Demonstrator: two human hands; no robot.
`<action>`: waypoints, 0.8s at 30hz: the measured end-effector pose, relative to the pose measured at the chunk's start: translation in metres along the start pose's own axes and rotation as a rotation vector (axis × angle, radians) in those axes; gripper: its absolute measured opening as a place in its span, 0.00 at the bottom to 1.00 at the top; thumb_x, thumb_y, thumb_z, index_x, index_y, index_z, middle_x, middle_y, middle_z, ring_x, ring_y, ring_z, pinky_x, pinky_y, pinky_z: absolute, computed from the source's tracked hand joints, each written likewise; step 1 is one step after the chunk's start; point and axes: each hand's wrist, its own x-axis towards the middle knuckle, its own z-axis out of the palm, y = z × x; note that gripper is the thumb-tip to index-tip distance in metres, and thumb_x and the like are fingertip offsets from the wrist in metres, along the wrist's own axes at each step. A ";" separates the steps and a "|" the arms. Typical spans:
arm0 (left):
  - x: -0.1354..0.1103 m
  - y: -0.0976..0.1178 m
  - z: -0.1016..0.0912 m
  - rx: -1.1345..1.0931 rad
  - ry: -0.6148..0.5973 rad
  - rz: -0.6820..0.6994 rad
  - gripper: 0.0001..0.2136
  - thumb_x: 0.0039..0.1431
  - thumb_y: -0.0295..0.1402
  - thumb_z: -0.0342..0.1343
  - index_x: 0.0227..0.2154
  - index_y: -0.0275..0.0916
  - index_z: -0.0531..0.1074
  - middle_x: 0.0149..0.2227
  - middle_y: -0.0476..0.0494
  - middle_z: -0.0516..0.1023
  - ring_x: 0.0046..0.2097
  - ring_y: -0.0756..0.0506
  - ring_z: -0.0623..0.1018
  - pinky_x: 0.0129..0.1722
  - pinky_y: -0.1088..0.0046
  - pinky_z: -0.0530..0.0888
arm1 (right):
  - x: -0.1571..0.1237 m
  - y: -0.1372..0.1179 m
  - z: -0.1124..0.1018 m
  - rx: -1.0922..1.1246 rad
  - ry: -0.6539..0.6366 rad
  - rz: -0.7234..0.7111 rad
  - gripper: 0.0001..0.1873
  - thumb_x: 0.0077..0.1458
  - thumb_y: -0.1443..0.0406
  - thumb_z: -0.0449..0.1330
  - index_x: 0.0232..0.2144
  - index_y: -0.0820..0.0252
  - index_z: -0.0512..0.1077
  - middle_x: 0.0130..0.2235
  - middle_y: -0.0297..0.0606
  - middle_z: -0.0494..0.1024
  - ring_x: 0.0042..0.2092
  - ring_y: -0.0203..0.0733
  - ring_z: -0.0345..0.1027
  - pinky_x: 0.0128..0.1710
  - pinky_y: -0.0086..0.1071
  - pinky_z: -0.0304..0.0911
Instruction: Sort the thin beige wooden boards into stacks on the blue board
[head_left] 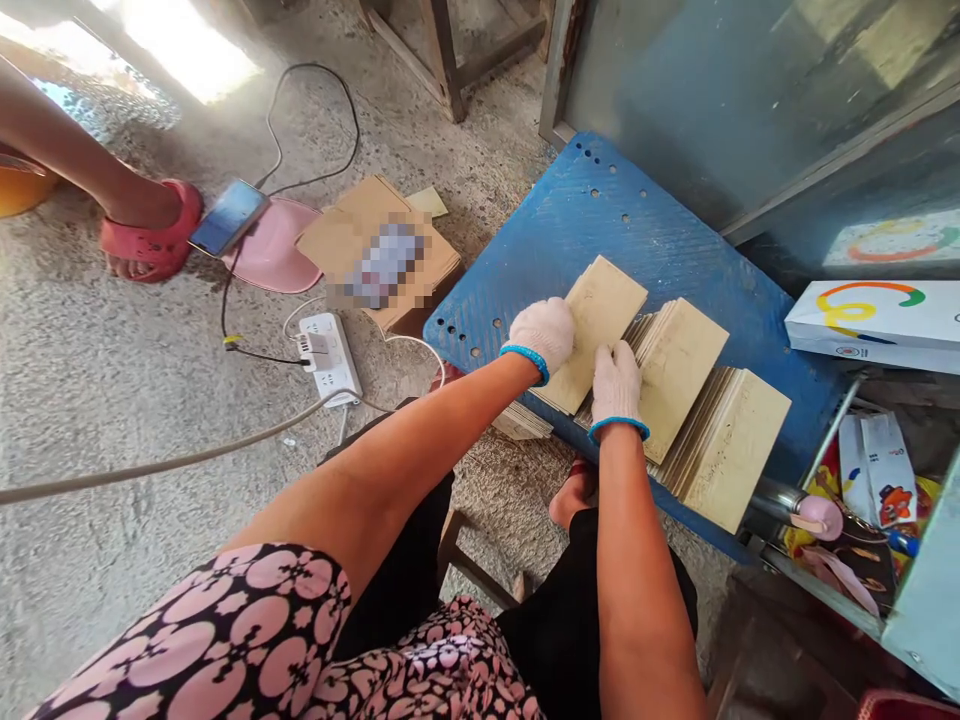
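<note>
Leftmost board stack (601, 306) located just right of frame centre, on blue desk (529, 245). Left edge touched by gloved left hand (541, 336), right edge by gloved right hand (617, 384); tightness of either grip cannot be told. Middle stack (691, 350) and right stack (750, 450) positioned farther right.

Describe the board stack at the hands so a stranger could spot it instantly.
On the blue tabletop, look along the near edge for tan board stacks. The wanted stack alone lies between the gloved left hand and right hand.
</note>
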 end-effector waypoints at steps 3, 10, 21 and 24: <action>0.001 0.002 -0.006 0.019 -0.030 -0.003 0.16 0.66 0.31 0.49 0.52 0.30 0.71 0.50 0.31 0.75 0.52 0.35 0.77 0.49 0.60 0.76 | -0.001 -0.001 -0.004 -0.019 0.009 0.029 0.15 0.56 0.54 0.50 0.37 0.58 0.67 0.48 0.50 0.75 0.51 0.55 0.67 0.57 0.50 0.60; 0.012 -0.006 -0.007 -0.002 -0.042 -0.017 0.17 0.61 0.37 0.55 0.51 0.34 0.74 0.50 0.32 0.76 0.52 0.35 0.76 0.51 0.61 0.75 | -0.003 0.012 -0.008 -0.048 0.008 -0.012 0.24 0.59 0.52 0.52 0.50 0.63 0.70 0.56 0.53 0.73 0.60 0.56 0.64 0.63 0.52 0.55; -0.013 -0.026 -0.040 -0.059 0.002 0.017 0.17 0.62 0.43 0.52 0.44 0.38 0.78 0.46 0.40 0.75 0.50 0.36 0.76 0.46 0.62 0.74 | -0.020 0.009 -0.038 0.019 -0.020 -0.050 0.36 0.58 0.48 0.56 0.60 0.66 0.66 0.64 0.55 0.64 0.66 0.55 0.57 0.68 0.51 0.50; -0.022 -0.038 -0.040 -0.098 -0.040 -0.079 0.14 0.62 0.38 0.52 0.43 0.37 0.78 0.40 0.39 0.77 0.48 0.36 0.77 0.44 0.63 0.73 | -0.023 0.009 -0.052 0.063 0.001 -0.070 0.35 0.58 0.48 0.57 0.59 0.65 0.67 0.64 0.54 0.65 0.66 0.55 0.58 0.68 0.52 0.49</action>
